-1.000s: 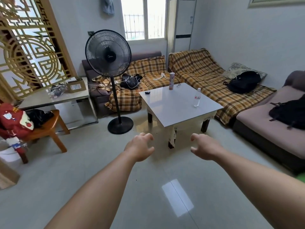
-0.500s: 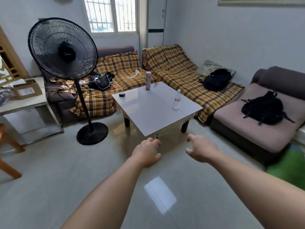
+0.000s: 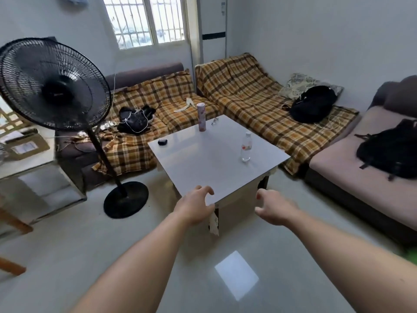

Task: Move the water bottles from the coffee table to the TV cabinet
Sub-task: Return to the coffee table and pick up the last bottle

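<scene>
Barely begun: one clear water bottle [image 3: 245, 146] upright right of centre on the coffee table [image 3: 209, 159]; left hand [image 3: 195, 208] and right hand [image 3: 274, 207] below it, loosely curled, empty; TV cabinet out of sight

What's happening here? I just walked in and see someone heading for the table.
A person is reaching both bare arms toward the white coffee table. The left hand and right hand are open and empty, near the table's front corner. One clear water bottle stands upright on the table's right side, untouched. A tall pink tube, glasses and a small black case are also on the table. Nothing has been picked up yet.
</scene>
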Motion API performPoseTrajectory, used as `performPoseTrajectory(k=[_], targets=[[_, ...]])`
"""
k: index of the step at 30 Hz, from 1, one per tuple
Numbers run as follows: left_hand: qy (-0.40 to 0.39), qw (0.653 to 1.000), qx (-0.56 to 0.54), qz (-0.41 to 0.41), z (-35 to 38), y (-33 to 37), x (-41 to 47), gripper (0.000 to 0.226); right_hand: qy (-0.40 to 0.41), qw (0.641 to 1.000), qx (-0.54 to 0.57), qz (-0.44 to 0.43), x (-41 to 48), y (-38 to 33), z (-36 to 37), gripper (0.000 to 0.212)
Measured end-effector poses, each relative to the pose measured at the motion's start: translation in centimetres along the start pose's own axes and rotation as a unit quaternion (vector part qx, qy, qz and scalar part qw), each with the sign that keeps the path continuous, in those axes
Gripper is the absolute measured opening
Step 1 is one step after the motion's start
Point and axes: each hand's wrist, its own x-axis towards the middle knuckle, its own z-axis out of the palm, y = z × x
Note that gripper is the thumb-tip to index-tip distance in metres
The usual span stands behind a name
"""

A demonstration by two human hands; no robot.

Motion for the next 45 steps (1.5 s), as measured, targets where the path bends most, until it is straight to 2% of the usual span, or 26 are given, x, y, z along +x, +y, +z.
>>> performPoseTrajectory(k=[3, 9, 16, 22, 29, 34, 37, 41, 45], targets=[[-0.025, 0.999, 0.028, 0.014, 0.4, 0.5, 3.9, 0.038, -0.012, 1.000, -0.004, -0.006, 3.8, 1.1, -1.1, 0.045], [-0.027, 0.999, 0.012, 0.021, -0.1, 0.2, 13.8, 0.040, -0.032, 0.999, 0.003, 0.003, 13.4, 2.6, -2.8, 0.040], [-0.004, 0.998, -0.064, 0.022, -2.3, -1.9, 27.9, 0.038, -0.062, 0.998, 0.011, 0.030, 25.7, 0.5, -3.6, 0.040], [-0.034, 0.997, -0.071, 0.006, -3.6, -4.3, 36.2, 0.038, -0.056, 0.998, -0.026, 0.030, 33.8, -0.5, -4.4, 0.044], [-0.060, 0.996, -0.063, -0.007, -4.1, -5.3, 44.9, 0.039, -0.064, 0.997, -0.010, 0.049, 43.4, 2.4, -4.9, 0.046], [-0.077, 0.997, -0.016, -0.018, -3.6, -4.5, 51.8, 0.040, -0.070, 0.996, -0.009, 0.048, 51.9, 5.6, -4.1, 0.035], [-0.083, 0.996, -0.009, -0.031, -3.0, -3.9, 56.3, 0.039, -0.061, 0.996, 0.012, 0.065, 57.4, 7.1, -3.5, 0.038], [-0.108, 0.992, -0.007, -0.068, -1.1, -4.2, 60.5, 0.038, -0.103, 0.991, 0.022, 0.082, 62.7, 8.7, -1.6, 0.051], [-0.153, 0.984, 0.007, -0.085, 1.1, -4.9, 62.4, 0.038, -0.166, 0.983, -0.002, 0.082, 65.7, 10.1, 0.6, 0.053]])
